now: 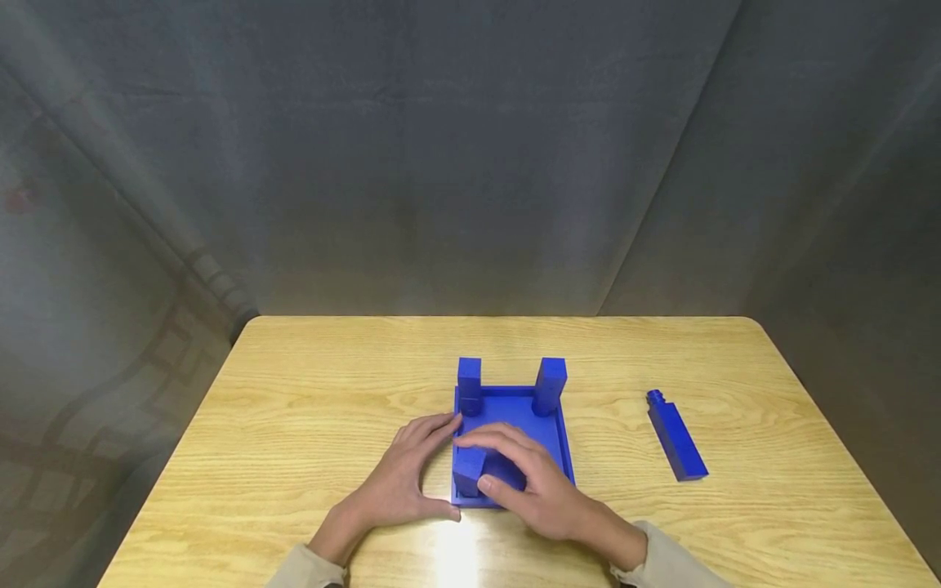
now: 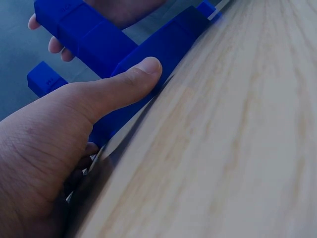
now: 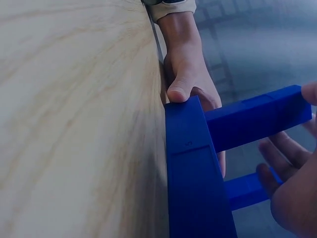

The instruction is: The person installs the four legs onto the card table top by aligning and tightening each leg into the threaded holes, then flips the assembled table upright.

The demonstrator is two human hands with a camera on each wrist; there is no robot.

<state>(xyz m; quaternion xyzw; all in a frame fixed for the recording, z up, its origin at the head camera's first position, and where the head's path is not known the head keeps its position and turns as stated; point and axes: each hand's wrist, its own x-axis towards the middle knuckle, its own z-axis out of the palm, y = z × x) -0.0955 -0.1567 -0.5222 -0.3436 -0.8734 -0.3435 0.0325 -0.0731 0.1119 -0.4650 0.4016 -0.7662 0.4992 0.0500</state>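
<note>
A shallow blue tray-like base [image 1: 524, 425] lies on the table with three blue square posts standing at its corners. My left hand [image 1: 400, 482] grips the base by its near-left corner, thumb [image 2: 141, 74] on the near side and fingers along the left side. Around the near-left post [image 1: 468, 471] is my right hand [image 1: 540, 490], its thumb and curved fingers on either side near the top. The back-left post [image 1: 470, 384] and back-right post [image 1: 550, 384] stand upright. In the right wrist view, the held post [image 3: 257, 116] juts out from the base wall [image 3: 190, 148].
A loose blue post [image 1: 676, 441] with a threaded end lies on the right side of the wooden table [image 1: 323, 367]. Behind the table's far edge hangs a dark grey curtain [image 1: 441, 204], which also runs along both sides.
</note>
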